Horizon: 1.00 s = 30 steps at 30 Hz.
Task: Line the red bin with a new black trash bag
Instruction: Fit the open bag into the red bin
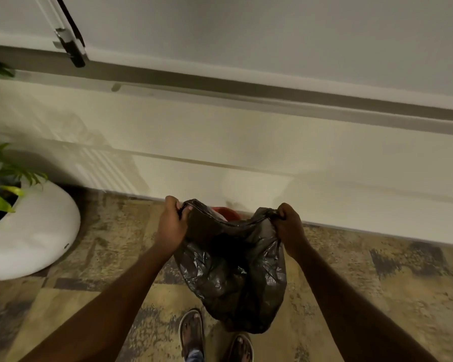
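A crinkled black trash bag [233,270] hangs in front of me with its mouth pulled apart. My left hand [171,226] pinches the bag's left edge. My right hand [289,228] pinches the right edge. Behind the bag, only a small arc of the red bin [225,212] shows, standing on the floor against the wall. The rest of the bin is hidden by the bag.
A large white planter [37,236] with green leaves stands on the floor at the left. A pale wall [246,152] with a ledge runs across the back. The patterned floor [102,257] spreads around my sandalled feet [215,338].
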Each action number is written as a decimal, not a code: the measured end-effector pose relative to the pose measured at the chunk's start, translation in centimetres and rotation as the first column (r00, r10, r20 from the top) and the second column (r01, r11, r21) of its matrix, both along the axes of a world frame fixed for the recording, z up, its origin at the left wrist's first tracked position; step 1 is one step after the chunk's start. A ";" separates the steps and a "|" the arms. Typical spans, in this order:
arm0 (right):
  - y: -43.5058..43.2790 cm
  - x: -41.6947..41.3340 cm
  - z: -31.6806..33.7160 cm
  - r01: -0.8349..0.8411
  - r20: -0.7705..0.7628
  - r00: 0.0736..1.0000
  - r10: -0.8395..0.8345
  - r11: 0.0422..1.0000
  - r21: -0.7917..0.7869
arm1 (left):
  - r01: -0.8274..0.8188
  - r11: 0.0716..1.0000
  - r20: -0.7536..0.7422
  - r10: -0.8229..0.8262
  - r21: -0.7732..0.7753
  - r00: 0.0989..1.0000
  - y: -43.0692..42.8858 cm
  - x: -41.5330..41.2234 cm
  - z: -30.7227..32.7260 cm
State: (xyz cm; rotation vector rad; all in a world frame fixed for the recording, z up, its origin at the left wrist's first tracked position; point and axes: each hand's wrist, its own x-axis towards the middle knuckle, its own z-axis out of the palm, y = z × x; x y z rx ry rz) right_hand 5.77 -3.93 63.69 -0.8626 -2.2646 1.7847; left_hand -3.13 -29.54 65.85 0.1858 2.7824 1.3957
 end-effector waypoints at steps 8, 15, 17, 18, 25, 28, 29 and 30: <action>-0.8 -5.2 -4.0 0.227 0.048 0.973 -0.227 0.974 0.010 | 0.080 0.996 -0.077 -0.078 0.029 0.994 -1.8 -4.6 -6.4; -1.9 -8.9 -7.6 0.349 0.087 0.931 -0.354 0.935 0.059 | 0.195 0.980 -0.068 -0.192 0.033 0.979 -2.3 -8.1 -10.6; -2.4 -10.3 -9.6 0.343 0.105 0.930 -0.352 0.934 0.096 | 0.248 0.969 -0.023 -0.248 0.011 0.969 -2.5 -9.4 -12.2; -2.5 -10.7 -10.0 0.346 0.114 0.926 -0.359 0.931 0.120 | 0.265 0.964 -0.009 -0.265 0.003 0.964 -2.4 -9.8 -12.7; -3.6 -14.4 -17.4 0.247 0.163 0.946 -0.282 0.947 0.204 | 0.307 0.937 0.068 -0.300 -0.169 0.952 -2.7 -12.9 -20.2; -3.4 -15.8 -21.3 0.186 0.136 0.967 -0.217 0.960 0.209 | 0.401 0.877 0.020 -0.411 -0.265 0.911 -2.7 -14.4 -25.4; -3.3 -16.2 -25.1 0.133 0.125 0.979 -0.164 0.966 0.223 | 0.379 0.879 0.039 -0.385 -0.290 0.922 -2.6 -14.8 -29.4; -3.2 -16.6 -25.8 0.105 0.114 0.984 -0.134 0.966 0.235 | 0.378 0.877 0.069 -0.375 -0.298 0.924 -2.5 -15.4 -30.3</action>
